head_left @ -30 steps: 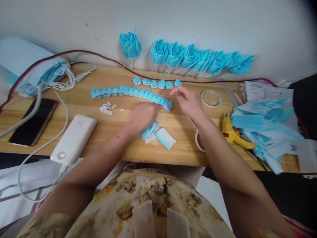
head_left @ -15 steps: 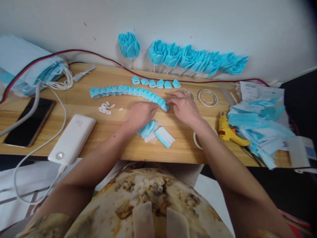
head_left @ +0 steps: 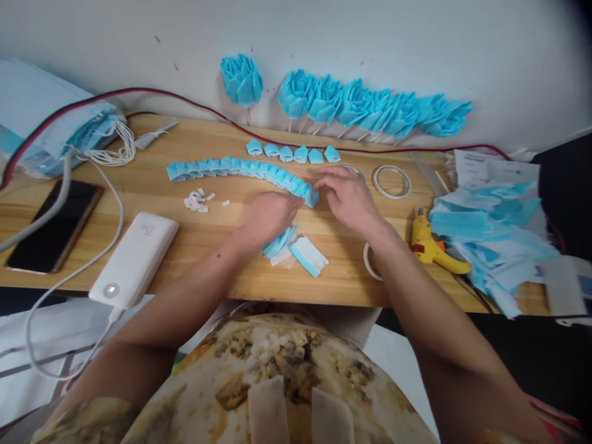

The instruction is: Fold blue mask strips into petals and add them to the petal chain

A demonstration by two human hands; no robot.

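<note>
A curved row of folded blue petals (head_left: 231, 165), in non-woven mask-like fabric, lies across the middle of the table. At its right end my left hand (head_left: 269, 214) is curled closed, fingertips against the last petals; anything within the fingers is hidden. My right hand (head_left: 349, 196) is on the other side of that end, its fingers apart and the fingertips close to the last petal. Just below my left hand lie flat blue strips (head_left: 280, 243) and a white-and-blue cut piece (head_left: 309, 256). Several separate petals (head_left: 301, 154) stand in a line behind the row.
Blue fabric flowers (head_left: 356, 102) on sticks lean along the wall. At right are tape rolls (head_left: 391, 196), a yellow glue gun (head_left: 423, 243) and a heap of blue scraps (head_left: 485, 222). White snippets (head_left: 197, 201), a power bank (head_left: 134, 259) and a phone (head_left: 53, 228) lie left.
The right end of the petal row has shifted slightly to the right, with both hands staying beside it. The view has also turned a little.
</note>
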